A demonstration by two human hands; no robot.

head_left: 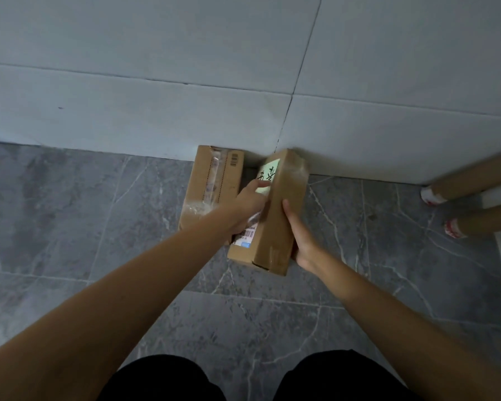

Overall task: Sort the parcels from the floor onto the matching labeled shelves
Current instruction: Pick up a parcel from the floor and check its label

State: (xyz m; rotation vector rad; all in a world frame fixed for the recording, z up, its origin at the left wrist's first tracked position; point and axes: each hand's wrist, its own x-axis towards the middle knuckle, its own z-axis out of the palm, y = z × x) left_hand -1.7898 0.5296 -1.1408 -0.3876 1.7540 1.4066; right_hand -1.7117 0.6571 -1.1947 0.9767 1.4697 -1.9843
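Note:
A long brown cardboard parcel (284, 215) is tilted up off the grey floor in the middle of the view. It carries a pale green label with handwritten characters near its far end and a barcode sticker near its near end. My left hand (250, 202) grips its left face, thumb on the green label. My right hand (300, 235) holds its right side, thumb lying along the top face. A second taped cardboard parcel (211, 180) lies flat on the floor just to the left, against the wall.
A pale tiled wall (243, 82) rises right behind the parcels. Two cardboard tubes (472, 180) with red-and-white caps lie at the right edge. Grey marbled floor tiles (84, 212) spread to the left and toward me. My knees in dark shorts (162, 380) show at the bottom.

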